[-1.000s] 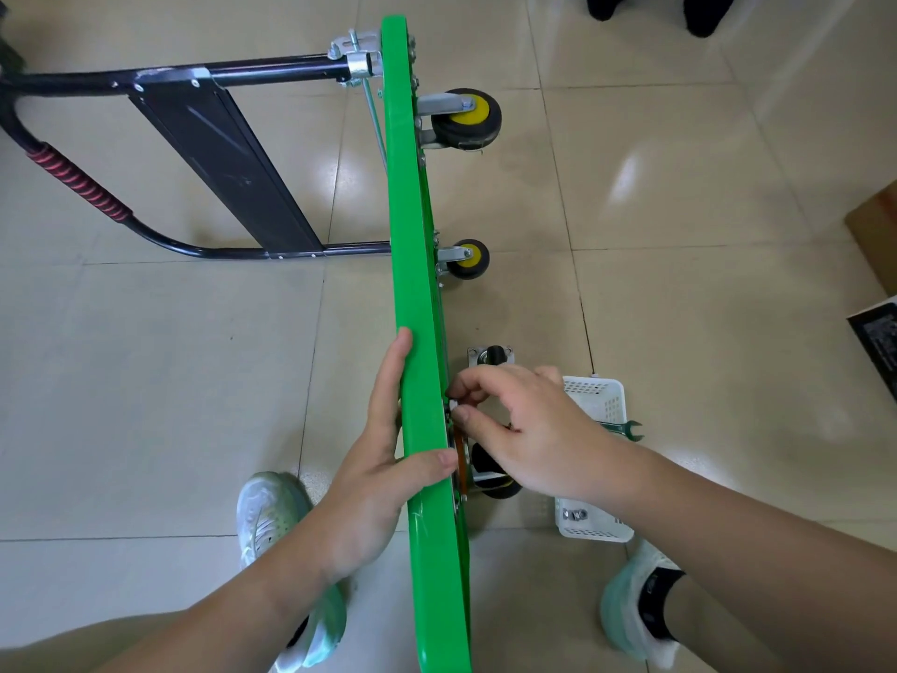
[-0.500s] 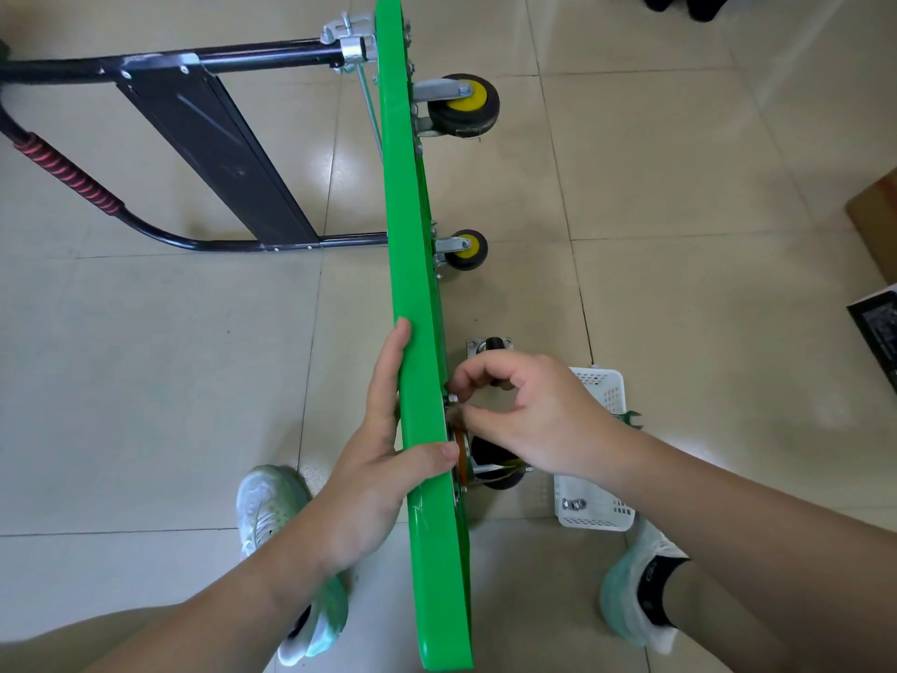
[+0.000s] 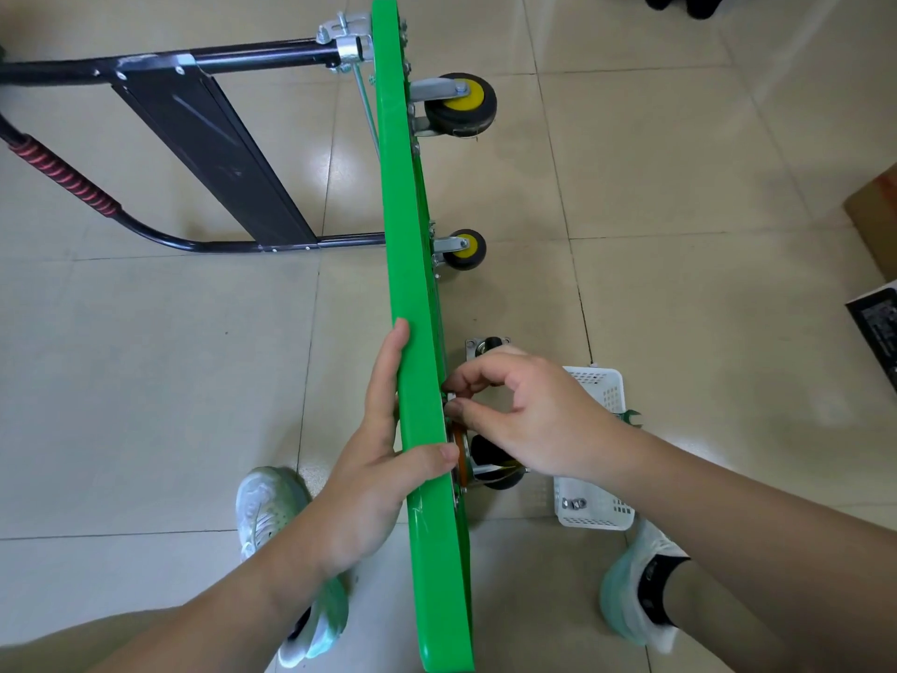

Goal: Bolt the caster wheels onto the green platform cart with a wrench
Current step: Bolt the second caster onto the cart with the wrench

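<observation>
Your left hand [image 3: 373,478] clamps the green platform cart [image 3: 417,284], which stands on edge, thumb hooked over, same as a second ago. Your right hand [image 3: 529,420] pinches a small fastener [image 3: 450,398] at the caster [image 3: 485,454] plate. Nut or bolt, can't tell. Those fingers arch higher now. The wrench [image 3: 630,418] peeks out behind your wrist, mostly hidden.

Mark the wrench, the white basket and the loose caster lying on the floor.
wrench [image 3: 629,418]: head view, on its open-end head.
white basket [image 3: 599,381]: head view, on its perforated far wall.
loose caster [image 3: 474,348]: head view, on its metal mounting plate.
</observation>
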The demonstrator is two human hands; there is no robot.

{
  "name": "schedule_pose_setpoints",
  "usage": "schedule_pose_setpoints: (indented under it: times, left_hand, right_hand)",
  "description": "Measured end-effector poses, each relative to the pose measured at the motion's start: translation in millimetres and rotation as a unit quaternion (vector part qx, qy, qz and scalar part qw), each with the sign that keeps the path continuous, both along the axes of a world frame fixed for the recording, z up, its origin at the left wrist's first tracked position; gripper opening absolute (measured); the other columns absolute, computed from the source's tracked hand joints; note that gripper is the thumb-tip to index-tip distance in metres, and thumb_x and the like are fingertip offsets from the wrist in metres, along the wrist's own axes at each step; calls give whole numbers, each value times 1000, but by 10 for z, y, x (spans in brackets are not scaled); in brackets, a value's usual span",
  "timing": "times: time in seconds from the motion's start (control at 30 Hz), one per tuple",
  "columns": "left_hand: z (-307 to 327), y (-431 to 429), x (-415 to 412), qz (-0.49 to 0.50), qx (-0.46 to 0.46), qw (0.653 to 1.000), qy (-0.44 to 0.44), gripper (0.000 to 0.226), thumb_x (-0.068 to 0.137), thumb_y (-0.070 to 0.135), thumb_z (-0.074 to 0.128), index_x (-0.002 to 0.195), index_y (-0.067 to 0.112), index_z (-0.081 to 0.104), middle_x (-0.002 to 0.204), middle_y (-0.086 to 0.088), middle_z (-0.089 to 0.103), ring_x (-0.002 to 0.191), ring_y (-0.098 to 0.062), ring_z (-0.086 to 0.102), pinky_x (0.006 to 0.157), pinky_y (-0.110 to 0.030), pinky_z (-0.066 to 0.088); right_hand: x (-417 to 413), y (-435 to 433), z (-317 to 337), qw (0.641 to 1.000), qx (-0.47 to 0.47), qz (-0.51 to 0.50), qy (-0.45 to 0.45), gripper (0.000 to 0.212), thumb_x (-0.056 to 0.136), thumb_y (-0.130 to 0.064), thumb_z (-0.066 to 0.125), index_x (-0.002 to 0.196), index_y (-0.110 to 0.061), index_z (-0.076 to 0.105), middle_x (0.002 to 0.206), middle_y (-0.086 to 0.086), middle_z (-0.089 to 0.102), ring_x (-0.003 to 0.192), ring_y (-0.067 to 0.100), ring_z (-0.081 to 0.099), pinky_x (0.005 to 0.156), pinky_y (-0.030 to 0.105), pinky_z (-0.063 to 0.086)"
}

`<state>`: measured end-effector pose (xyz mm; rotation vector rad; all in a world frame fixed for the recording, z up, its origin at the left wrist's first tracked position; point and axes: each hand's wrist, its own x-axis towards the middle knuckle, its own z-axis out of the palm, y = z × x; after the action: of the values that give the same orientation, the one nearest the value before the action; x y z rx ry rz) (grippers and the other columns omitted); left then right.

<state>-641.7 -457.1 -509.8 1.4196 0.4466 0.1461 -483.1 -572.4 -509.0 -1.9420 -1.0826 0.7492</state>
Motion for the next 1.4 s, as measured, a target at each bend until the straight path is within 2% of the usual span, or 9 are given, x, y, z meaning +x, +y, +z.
schedule_pose_setpoints:
  times: [0.17, 0.4, 0.5, 0.57, 0.9, 1.07, 1.23, 1.3, 1.4]
  left_hand:
    - [-5, 19, -7, -3, 12, 1000, 3, 98, 72, 31, 73, 148, 69, 23, 149, 26, 48, 131, -11, 56, 96, -26, 53]
    - [4, 17, -9, -3, 18, 1000, 3, 97, 71, 32, 72, 146, 70, 24, 151, 29, 46, 131, -10, 56, 98, -24, 51]
    - [10, 22, -10, -9, 18, 1000, 5, 98, 71, 32, 72, 147, 71, 24, 154, 28, 43, 132, -9, 56, 99, -27, 52]
    - [8, 24, -13, -8, 20, 1000, 3, 97, 71, 32, 72, 147, 70, 24, 154, 28, 42, 132, -8, 55, 100, -26, 51]
    - [17, 19, -5, -11, 16, 1000, 8, 103, 70, 33, 72, 151, 65, 17, 141, 39, 48, 129, 0, 56, 94, -21, 52]
    - [-3, 31, -10, -9, 15, 1000, 1, 98, 71, 32, 72, 146, 71, 22, 151, 32, 44, 134, -6, 53, 103, -29, 52]
    - [-15, 23, -8, -8, 16, 1000, 3, 101, 71, 31, 71, 151, 64, 17, 144, 35, 49, 122, 1, 58, 94, -20, 51]
    - [-20, 23, -9, -7, 16, 1000, 2, 102, 71, 32, 71, 152, 61, 16, 143, 38, 49, 121, 4, 57, 93, -17, 50]
    - [-20, 29, -10, -10, 20, 1000, 0, 102, 72, 33, 71, 152, 65, 17, 145, 39, 46, 122, 5, 57, 93, -17, 50]
  right_hand:
    - [-2, -12, 19, 1000, -2, 0, 1, 10, 88, -29, 71, 94, -36, 68, 95, -16, 63, 99, 2, 59, 93, 32, 48]
    - [-33, -10, -3, 1000, -13, -16, 23, 8, 87, -32, 71, 96, -32, 71, 94, -17, 67, 98, 1, 61, 92, 30, 49]
    - [-12, 2, 17, 996, -39, -14, 83, 15, 91, -40, 67, 101, -30, 74, 92, -17, 72, 92, -1, 66, 84, 25, 52]
    - [4, 16, 20, 993, -38, -18, 110, 15, 93, -33, 67, 101, -25, 77, 90, -14, 75, 87, 0, 69, 81, 22, 52]
    - [33, -4, 20, 990, -4, -45, 134, 18, 79, -23, 84, 92, -28, 73, 89, -16, 74, 94, -4, 67, 91, 21, 51]
    - [31, 16, -1, 996, -20, -14, 90, 10, 88, -34, 74, 95, -28, 76, 88, -17, 74, 90, -2, 68, 90, 30, 53]
    - [-14, 40, -39, 991, -55, 4, -118, 33, 89, -59, 47, 94, -36, 71, 78, -28, 58, 99, -2, 51, 92, 44, 28]
    - [-14, 40, -46, 991, -55, -2, -122, 35, 90, -60, 44, 97, -38, 70, 81, -28, 57, 103, -2, 48, 90, 42, 24]
    - [0, 9, -56, 998, -21, -12, -57, 24, 88, -58, 52, 101, -41, 65, 90, -28, 63, 102, -4, 55, 100, 46, 34]
